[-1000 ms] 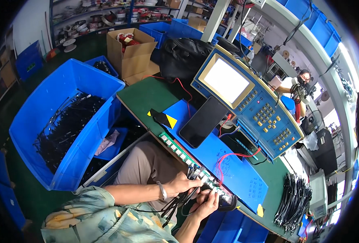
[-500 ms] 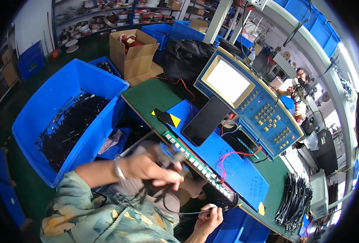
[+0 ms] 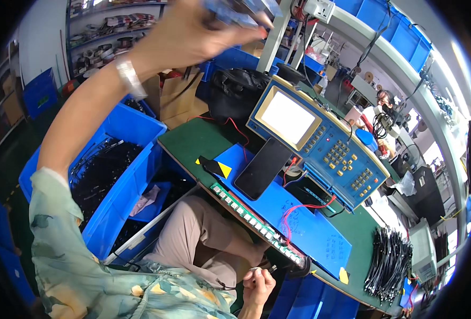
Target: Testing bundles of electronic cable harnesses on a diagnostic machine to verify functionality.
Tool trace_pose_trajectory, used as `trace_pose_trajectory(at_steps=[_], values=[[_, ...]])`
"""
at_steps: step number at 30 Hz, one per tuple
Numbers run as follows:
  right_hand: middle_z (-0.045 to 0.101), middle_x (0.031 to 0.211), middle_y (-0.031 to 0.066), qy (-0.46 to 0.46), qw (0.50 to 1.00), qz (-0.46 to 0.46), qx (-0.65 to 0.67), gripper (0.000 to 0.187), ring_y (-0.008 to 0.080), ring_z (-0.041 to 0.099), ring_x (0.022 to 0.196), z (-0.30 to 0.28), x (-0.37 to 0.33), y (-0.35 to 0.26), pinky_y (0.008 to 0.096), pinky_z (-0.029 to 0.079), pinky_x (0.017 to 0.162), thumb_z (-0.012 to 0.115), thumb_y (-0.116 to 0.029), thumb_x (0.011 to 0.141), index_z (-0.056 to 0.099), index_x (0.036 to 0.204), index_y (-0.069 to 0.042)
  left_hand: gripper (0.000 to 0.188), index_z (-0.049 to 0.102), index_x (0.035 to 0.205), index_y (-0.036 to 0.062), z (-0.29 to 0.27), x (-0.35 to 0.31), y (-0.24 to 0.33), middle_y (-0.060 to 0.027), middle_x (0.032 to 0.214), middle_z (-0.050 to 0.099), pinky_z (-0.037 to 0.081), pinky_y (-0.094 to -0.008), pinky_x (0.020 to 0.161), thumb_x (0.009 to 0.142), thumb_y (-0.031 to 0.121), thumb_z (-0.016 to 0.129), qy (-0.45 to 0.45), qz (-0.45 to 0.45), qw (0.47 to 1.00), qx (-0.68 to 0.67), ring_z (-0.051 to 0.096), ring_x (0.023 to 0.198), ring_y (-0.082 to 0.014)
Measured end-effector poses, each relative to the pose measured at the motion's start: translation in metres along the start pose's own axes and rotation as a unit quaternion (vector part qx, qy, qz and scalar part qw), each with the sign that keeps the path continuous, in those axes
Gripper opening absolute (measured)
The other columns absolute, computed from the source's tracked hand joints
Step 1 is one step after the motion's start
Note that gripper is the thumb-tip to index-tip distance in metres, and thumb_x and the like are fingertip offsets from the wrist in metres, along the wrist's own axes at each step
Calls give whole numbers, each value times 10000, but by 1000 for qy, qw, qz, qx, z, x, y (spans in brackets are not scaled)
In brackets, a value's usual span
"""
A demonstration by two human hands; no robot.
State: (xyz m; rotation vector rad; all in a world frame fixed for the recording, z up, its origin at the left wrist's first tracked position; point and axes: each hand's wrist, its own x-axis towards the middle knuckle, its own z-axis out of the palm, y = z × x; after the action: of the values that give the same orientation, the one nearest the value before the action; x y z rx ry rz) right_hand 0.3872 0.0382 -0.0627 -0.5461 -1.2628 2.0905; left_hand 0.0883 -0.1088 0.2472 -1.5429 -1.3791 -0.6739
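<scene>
My left hand (image 3: 195, 40) is raised high at the top edge, closed around a blue-and-dark object (image 3: 240, 11) that is blurred and partly cut off. From beneath this hand hangs a short dark cable (image 3: 186, 85). Low in the picture, my right hand (image 3: 258, 287) pinches a thin black cable (image 3: 227, 287), its small dark plug end (image 3: 272, 269) poking out past the fingers. Just beyond it, a green circuit strip with a row of white connectors (image 3: 246, 213) runs along the table's near edge.
A blue tester with a lit screen (image 3: 320, 141) stands behind a black phone (image 3: 263, 169) on a blue board (image 3: 320, 234). Cables fill a blue bin (image 3: 105, 175) at left; another cable bundle (image 3: 388, 263) lies at right. A person (image 3: 384, 114) is in the background.
My left hand has swung up and away from the connector strip with the blue-and-dark object. My right hand has shifted slightly left, still pinching the cable.
</scene>
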Motion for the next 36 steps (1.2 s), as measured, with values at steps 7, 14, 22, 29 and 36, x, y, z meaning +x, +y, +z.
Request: trace_pose_trajectory(at_steps=[7,14,22,29,36], values=[[522,543,96,46,999,8,1,265,53,268,340,-10,-9,4,189,194,323,468,-29,797,392,544,-37,261,578,861,81,122,30,-56,-31,904,590,483,-302,651,608,43,630,-112,71,991,33,582,780,-235],[472,546,30,133,989,56,-16,170,59,315,394,-17,-16,-1,188,239,371,530,-88,804,484,651,-28,112,493,680,61,199,49,-61,-34,721,551,451,-336,571,619,62,587,-209,24,978,-2,571,702,-245],[475,552,39,118,991,60,6,167,64,334,404,-15,-8,0,184,253,377,519,-72,808,474,652,-33,188,585,791,96,212,60,-82,-66,804,591,455,-351,652,688,243,641,-219,30,975,-10,576,765,-252],[516,537,89,41,998,48,4,276,57,275,346,-14,-15,8,191,207,335,483,-35,792,376,537,-51,156,548,825,-4,81,70,-24,-191,638,541,432,-349,539,727,114,574,-149,31,988,-14,548,588,-335],[508,569,49,17,997,-22,-77,153,66,407,406,13,-8,2,187,315,363,578,-65,740,497,630,4,141,557,727,14,32,-26,118,7,537,519,371,-210,407,723,132,635,-528,-424,582,-450,466,434,-53]])
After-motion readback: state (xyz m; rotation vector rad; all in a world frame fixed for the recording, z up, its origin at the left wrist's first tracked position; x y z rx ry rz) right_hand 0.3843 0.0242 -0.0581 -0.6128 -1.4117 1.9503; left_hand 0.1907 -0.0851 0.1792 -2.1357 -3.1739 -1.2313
